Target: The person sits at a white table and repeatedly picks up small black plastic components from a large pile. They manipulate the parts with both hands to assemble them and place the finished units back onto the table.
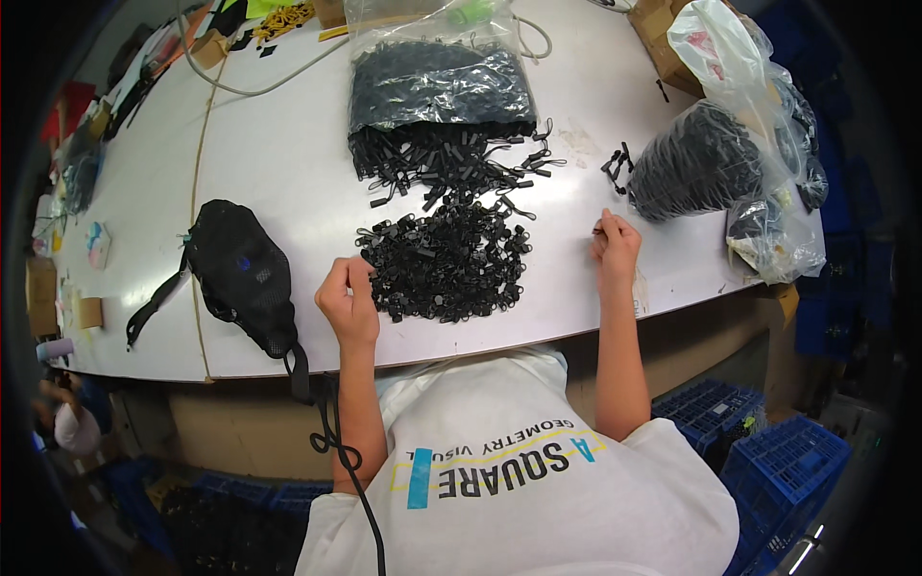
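A heap of small black plastic parts lies on the white table in front of me. My left hand rests at the heap's left edge with curled fingers touching the parts; whether it holds one is hidden. My right hand is to the right of the heap, fingertips pinched on a small black part. Behind the heap, longer black parts spill from a clear plastic bag.
A black mesh pouch with a strap lies left of my left hand. Clear bags of black parts stand at the right, with a cardboard box behind. A cord crosses the table. Blue crates sit below the table edge.
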Demonstrator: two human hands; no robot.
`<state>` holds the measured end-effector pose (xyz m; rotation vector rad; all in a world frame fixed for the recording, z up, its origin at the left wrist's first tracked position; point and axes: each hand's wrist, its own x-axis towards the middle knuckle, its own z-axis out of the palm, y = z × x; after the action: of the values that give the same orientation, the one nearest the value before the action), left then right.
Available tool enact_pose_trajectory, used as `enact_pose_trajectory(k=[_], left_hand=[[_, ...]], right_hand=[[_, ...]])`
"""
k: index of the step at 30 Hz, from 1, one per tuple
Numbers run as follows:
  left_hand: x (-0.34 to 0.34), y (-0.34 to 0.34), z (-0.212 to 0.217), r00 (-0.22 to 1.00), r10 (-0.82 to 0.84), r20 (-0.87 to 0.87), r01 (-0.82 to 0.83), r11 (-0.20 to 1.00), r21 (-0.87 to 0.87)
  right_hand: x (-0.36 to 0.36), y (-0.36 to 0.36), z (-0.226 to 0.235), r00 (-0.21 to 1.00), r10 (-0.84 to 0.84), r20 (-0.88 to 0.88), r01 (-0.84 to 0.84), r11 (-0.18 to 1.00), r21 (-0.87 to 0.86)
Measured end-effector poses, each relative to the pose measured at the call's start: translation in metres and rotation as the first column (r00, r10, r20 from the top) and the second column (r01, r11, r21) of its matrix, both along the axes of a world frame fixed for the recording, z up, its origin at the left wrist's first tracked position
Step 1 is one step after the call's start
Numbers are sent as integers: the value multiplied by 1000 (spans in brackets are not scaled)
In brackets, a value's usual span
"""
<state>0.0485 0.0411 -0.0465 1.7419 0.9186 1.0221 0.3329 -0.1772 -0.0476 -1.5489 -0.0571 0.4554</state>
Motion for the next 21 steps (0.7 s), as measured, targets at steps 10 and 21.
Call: enact_pose_trajectory(k=[10,21], left_hand=[[35,29,-3,875,56,-481,75,966,249],[51,14,-2,801,-222,-556,476,799,367]], right_hand=[[-8,98,12,470,744,475,-335,648,-684],[-29,90,11,224,897,382,-567,439,-697]])
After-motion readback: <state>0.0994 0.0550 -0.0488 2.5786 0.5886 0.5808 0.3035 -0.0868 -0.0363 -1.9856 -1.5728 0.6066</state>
